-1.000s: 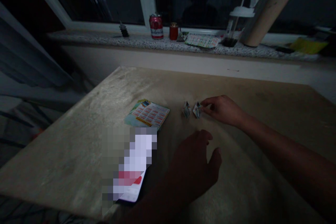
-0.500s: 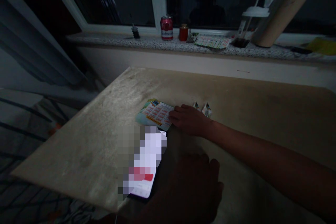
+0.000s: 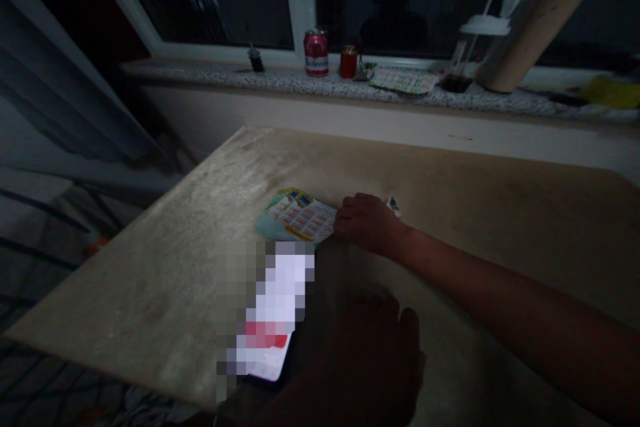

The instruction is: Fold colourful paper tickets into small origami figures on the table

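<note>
The right hand is at the right-hand edge of the printed cards, with its fingertips touching that edge. Its fingers are pressed together and curled, and they seem to pinch the topmost card, though the thumb is hidden beneath the hand. The cards lie flat and slightly fanned, at least 2 of them overlapping, inward from the far left corner of the tabletop. Just beyond the right hand, near its wrist, the tip of 1 small folded paper piece shows.

The left hand is in deep shadow, toward the near edge of the tabletop and apart from the cards. Its fingers look bent and close together; whether they pinch anything I cannot tell. Between this hand and the left edge of the tabletop lies a lit phone, its screen mostly pixelated, with a red patch low on it.

The cards carry rows of orange-red print in blocks and a yellow strip along the near side, too small to read. On the speckled windowsill beyond the tabletop's far edge stands a red can, whose white lettering reads in part "udwei", as on a Budweiser can. To its right are a small red jar, a printed sheet with illegible writing, and a clear cup with a white lid and straw.
</note>
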The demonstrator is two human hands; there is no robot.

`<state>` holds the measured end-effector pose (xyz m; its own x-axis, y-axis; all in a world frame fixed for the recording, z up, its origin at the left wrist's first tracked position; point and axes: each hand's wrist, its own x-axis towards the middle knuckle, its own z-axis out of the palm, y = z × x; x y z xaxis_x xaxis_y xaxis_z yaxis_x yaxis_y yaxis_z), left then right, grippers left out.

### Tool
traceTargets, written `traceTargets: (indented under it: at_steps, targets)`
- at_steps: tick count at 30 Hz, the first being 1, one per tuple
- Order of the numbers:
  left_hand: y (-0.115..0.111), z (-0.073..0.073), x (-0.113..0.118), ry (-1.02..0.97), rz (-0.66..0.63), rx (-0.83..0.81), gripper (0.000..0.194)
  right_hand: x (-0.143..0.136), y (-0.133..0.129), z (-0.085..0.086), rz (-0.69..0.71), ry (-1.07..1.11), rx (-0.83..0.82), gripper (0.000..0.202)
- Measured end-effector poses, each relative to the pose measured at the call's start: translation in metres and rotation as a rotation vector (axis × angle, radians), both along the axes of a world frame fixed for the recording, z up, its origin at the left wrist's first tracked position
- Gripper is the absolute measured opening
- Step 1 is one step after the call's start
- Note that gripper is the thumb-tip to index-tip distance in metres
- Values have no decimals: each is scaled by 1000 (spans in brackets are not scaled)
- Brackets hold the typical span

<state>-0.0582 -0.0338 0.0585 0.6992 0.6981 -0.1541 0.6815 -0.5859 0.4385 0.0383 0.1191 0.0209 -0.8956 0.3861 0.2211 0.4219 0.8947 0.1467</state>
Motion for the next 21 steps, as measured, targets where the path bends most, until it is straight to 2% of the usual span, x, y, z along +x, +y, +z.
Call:
traceTargets:
  at_steps: [4,7,10,13,15,17,18,21]
  targets:
    - [-2,0,1,-18,1,9,26,10,-6,8,-57,140,-17,25]
    - [-1,0,2,12,-7,8,25,28,-19,15,-102,294,-39,27]
    - [1,-1,3,18,7,27,24,59,-40,19,-179,478,-77,26]
    - [3,-1,4,35,32,7,23,99,-61,16,-351,665,-152,24]
    - [6,1,5,62,37,-20,23,128,-71,11,-561,902,-551,21]
    - [10,4,7,80,53,-32,21,155,-79,3,-719,914,-949,26]
    - [12,5,8,93,76,-35,20,167,-81,-1,-800,904,-1060,30]
    - [19,7,11,123,119,-11,20,193,-90,-11,-891,908,-1080,32]
